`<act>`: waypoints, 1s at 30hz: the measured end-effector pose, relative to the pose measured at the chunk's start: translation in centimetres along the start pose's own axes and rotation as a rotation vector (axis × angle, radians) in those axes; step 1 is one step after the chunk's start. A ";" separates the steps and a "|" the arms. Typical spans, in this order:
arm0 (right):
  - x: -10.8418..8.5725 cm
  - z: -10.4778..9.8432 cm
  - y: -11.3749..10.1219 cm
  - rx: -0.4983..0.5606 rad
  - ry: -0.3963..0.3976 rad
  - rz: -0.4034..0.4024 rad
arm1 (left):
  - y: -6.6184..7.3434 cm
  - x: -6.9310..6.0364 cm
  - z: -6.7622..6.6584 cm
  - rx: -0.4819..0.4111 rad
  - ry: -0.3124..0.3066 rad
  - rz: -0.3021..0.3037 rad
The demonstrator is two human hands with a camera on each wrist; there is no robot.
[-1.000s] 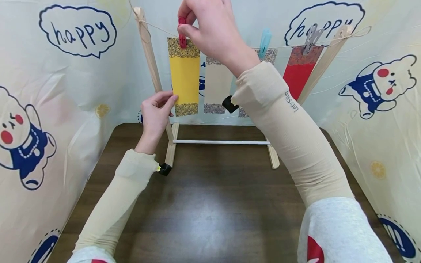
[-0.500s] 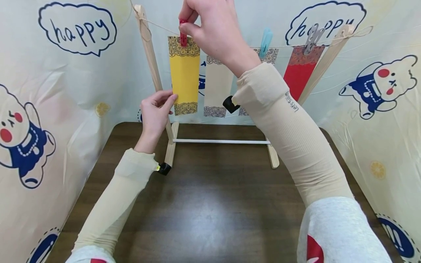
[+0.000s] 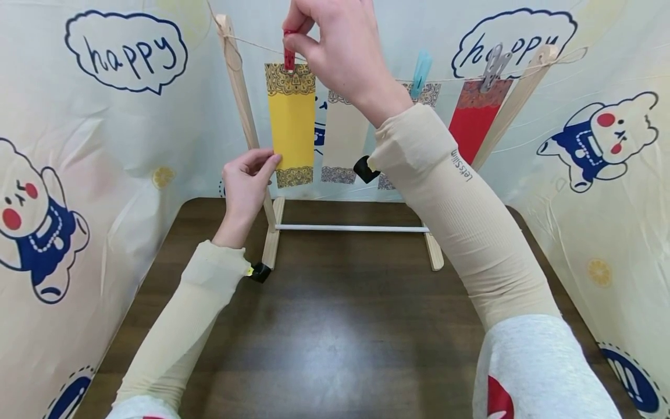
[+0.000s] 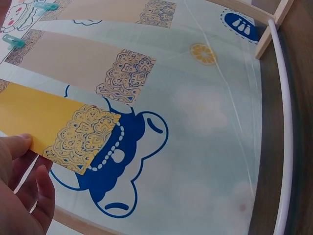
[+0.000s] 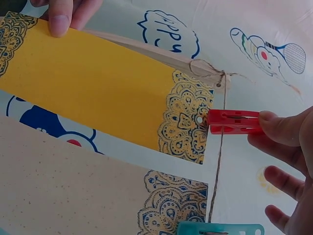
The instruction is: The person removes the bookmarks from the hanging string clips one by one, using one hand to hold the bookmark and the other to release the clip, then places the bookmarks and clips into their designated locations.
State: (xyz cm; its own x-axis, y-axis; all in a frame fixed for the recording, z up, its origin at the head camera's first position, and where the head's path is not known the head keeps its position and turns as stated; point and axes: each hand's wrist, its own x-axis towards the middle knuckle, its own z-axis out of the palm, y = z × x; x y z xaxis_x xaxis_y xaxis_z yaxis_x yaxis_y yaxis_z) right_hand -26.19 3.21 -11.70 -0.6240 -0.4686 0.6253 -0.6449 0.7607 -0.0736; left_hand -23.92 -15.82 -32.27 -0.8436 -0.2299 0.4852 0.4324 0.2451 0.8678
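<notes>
My left hand (image 3: 246, 183) pinches the yellow card (image 3: 292, 128) by its side, my right hand (image 3: 345, 61) the red peg (image 5: 240, 128) at its top, by the string (image 5: 216, 171). I judge the card light, easily creased; hold edges.

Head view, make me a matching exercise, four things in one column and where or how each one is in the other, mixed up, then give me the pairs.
Things
1. Yellow card
2. Red clip
3. Red card
4. White rod

Places
A. Hangs from the grey clip
B. Runs between the wooden feet
C. Pinched at its edge by the left hand
D. Pinched by the right hand

Pairs: 1-C, 2-D, 3-A, 4-B
</notes>
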 end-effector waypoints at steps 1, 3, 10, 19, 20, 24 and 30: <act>0.0 0.0 0.0 0.005 0.004 -0.001 | 0.0 0.0 0.0 0.001 0.000 0.000; -0.1 0.0 -0.1 0.018 0.014 -0.005 | -0.1 0.0 -0.1 0.001 -0.001 -0.002; -0.2 -0.3 0.0 0.046 0.059 -0.023 | 0.2 -0.4 -0.3 -0.004 -0.005 0.002; -0.8 -0.8 0.1 0.079 0.074 -0.016 | -0.4 -0.7 -0.5 0.022 -0.007 -0.038; -0.9 -0.9 0.2 0.081 0.073 -0.016 | -0.5 -0.7 -0.5 0.026 -0.008 -0.042; -1.4 -1.2 0.4 0.085 0.072 -0.017 | -0.6 -1.0 -0.6 0.026 -0.008 -0.036; -2.1 -1.5 0.7 0.091 0.103 -0.049 | -0.3 -1.9 -0.9 0.001 -0.005 -0.019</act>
State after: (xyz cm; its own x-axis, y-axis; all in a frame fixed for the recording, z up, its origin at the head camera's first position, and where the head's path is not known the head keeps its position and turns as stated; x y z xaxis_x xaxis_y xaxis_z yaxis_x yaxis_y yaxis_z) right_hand -24.62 5.41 -11.88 -0.5448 -0.4520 0.7063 -0.7141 0.6917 -0.1082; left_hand -22.20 -16.35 -33.34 -0.8534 -0.2297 0.4680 0.4156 0.2420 0.8767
